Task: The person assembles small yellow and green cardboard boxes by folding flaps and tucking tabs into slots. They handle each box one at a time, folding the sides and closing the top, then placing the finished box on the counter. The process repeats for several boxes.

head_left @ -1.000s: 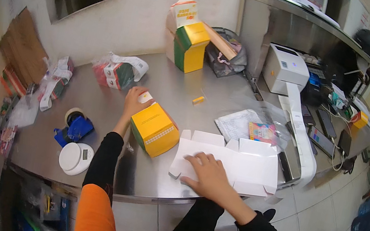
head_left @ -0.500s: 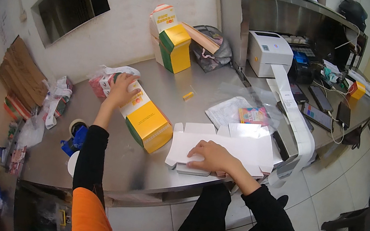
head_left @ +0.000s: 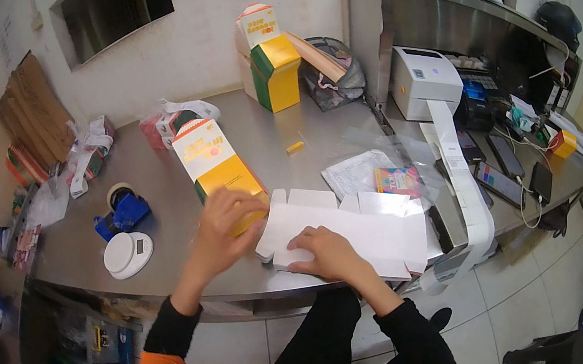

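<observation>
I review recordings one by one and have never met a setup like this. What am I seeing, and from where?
There is no robot: these are a person's bare hands, seen from a fisheye camera worn on the head, so straight edges bend. The right hand is on a white carton blank. The left hand is over the near end of a yellow-and-green carton; whether it grips is unclear. The metal table also bears a white scale and blue tape dispenser; a label printer stands farther right.
</observation>
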### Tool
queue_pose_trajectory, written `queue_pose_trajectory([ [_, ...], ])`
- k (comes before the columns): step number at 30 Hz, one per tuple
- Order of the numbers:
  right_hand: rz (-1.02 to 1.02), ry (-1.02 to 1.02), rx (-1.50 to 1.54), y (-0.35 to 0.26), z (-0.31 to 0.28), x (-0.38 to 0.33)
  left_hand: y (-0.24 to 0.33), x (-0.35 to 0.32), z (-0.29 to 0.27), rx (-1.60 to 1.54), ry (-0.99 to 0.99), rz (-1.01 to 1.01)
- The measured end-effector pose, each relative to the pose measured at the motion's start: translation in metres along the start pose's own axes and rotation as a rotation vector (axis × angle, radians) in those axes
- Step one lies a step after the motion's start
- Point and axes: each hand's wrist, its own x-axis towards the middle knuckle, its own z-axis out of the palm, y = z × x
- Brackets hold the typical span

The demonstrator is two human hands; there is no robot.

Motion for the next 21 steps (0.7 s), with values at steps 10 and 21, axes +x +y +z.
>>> queue_pose_trajectory([
  [10, 0.177, 0.032, -0.207, 0.001, 0.0, 0.007, -0.001, -0.069, 0.048, -0.326, 0.025, -0.414],
  [21, -0.107, 0.685, -0.239, -0.05, -0.037, -0.061, 0.048, -0.035, 0.067, -0.608, 0.308, -0.132],
])
